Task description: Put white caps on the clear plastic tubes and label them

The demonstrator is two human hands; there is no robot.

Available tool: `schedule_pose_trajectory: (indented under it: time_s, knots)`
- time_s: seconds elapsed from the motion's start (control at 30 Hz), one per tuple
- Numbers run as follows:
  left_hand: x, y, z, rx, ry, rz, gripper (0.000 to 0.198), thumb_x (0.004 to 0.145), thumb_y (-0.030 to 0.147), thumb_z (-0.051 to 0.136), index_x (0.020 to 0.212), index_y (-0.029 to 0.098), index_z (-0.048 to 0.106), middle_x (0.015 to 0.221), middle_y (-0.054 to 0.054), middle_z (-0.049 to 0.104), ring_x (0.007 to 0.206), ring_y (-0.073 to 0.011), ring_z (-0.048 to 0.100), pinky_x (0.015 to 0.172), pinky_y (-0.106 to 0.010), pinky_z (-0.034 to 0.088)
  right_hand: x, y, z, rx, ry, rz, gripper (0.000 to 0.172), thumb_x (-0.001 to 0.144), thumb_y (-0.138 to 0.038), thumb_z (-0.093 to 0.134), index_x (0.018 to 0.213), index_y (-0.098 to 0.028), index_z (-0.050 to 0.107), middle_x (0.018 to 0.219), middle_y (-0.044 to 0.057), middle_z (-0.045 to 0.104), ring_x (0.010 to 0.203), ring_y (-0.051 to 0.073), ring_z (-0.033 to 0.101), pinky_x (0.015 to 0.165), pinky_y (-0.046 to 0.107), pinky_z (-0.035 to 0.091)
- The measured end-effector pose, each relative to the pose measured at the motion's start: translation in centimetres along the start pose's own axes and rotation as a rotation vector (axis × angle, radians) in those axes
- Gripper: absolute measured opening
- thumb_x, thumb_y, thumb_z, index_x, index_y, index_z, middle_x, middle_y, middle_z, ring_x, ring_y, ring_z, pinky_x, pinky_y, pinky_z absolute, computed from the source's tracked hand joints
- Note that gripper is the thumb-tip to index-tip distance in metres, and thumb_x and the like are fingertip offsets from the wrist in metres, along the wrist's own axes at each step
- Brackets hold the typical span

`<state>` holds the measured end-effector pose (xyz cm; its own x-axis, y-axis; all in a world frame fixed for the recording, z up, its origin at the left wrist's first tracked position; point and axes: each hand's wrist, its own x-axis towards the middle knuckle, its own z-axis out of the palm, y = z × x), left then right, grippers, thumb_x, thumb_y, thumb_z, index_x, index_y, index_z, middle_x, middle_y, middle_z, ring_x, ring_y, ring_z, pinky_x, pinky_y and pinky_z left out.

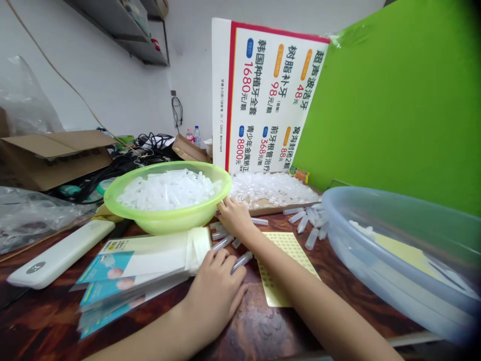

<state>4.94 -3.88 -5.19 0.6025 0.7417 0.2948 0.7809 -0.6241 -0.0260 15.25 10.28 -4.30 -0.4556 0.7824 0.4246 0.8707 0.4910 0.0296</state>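
My left hand (214,288) rests low on the wooden table top (263,321), its fingers curled around a clear plastic tube (241,261). Just left of it lies a stack of white and blue printed packets (131,265). My right hand (235,216) reaches forward, its fingertips at a heap of small clear caps (272,188) and next to the rim of a lime-green plastic basin (169,218) full of clear tubes. Several loose tubes (221,235) lie below my right wrist. Whether that hand holds a cap is hidden.
A large clear blue-tinted basin (376,235) stands at the right, with more tubes (308,220) beside it. A yellow dotted sheet (281,265) lies between my arms. A white power bank (60,253), cardboard box (48,158), cables and a dental price board (266,95) surround the table.
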Motion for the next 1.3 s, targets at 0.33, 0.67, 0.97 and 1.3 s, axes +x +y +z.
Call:
schedule_pose_trajectory:
  time_s: [0.33, 0.67, 0.97, 1.3]
  knots:
    - [0.1, -0.2, 0.6, -0.036, 0.015, -0.005, 0.015, 0.090, 0.030, 0.051, 0.093, 0.020, 0.061, 0.099, -0.006, 0.064, 0.099, -0.0267, 0.053, 0.085, -0.044, 0.039, -0.3, 0.2, -0.6, 0.007, -0.010, 0.003, 0.019, 0.086, -0.026, 0.054, 0.102, -0.019, 0.060, 0.108, 0.011, 0.061, 0.101, 0.026, 0.056, 0.072, 0.032, 0.046]
    - [0.3, -0.2, -0.1, 0.099, 0.009, 0.017, 0.013, 0.089, 0.014, 0.052, 0.094, 0.020, 0.063, 0.093, -0.005, 0.067, 0.091, -0.0251, 0.057, 0.076, -0.037, 0.042, 1.5, 7.1, -1.3, 0.168, -0.139, 0.287, 0.029, 0.092, -0.032, 0.053, 0.116, -0.017, 0.056, 0.119, 0.010, 0.057, 0.104, 0.022, 0.057, 0.088, 0.043, 0.047]
    - [0.5, -1.6, -2.1, -0.205, 0.218, -0.216, 0.019, 0.095, 0.021, 0.039, 0.104, 0.021, 0.057, 0.093, -0.005, 0.067, 0.087, -0.0235, 0.060, 0.074, -0.036, 0.044, 4.6, 8.4, 3.6, 0.484, -0.327, 0.451, 0.032, 0.091, -0.032, 0.055, 0.118, -0.016, 0.055, 0.119, 0.009, 0.058, 0.100, 0.021, 0.060, 0.084, 0.042, 0.051]
    - [1.1, -2.4, -3.3, -0.842, 0.197, -0.450, 0.023, 0.095, 0.039, 0.034, 0.105, 0.024, 0.047, 0.102, -0.003, 0.064, 0.097, -0.0209, 0.059, 0.085, -0.032, 0.040, 4.6, 10.0, 3.3, 1.120, -0.102, 0.797, 0.032, 0.091, -0.032, 0.055, 0.119, -0.016, 0.055, 0.119, 0.009, 0.057, 0.100, 0.021, 0.060, 0.083, 0.041, 0.052]
